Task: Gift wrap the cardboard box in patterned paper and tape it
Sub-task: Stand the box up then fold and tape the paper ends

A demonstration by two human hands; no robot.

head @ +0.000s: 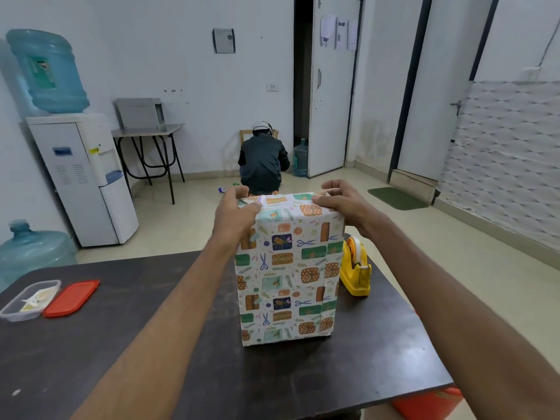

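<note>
The left grip (239, 212) and right grip (336, 201) each pinch the patterned paper (285, 204) atop the upright box (285, 283) beneath them on the worktop (75, 344), where the flaps should be creased tight before taping (tape dispenser (356, 274) just below the right grip).

A plain office back room is suggested: a water dispenser (81, 177) is set against a bare white wall, notices (328, 31) are pinned to a door (330, 116), and a spare water bottle (33, 253) is kept on the floor.
</note>
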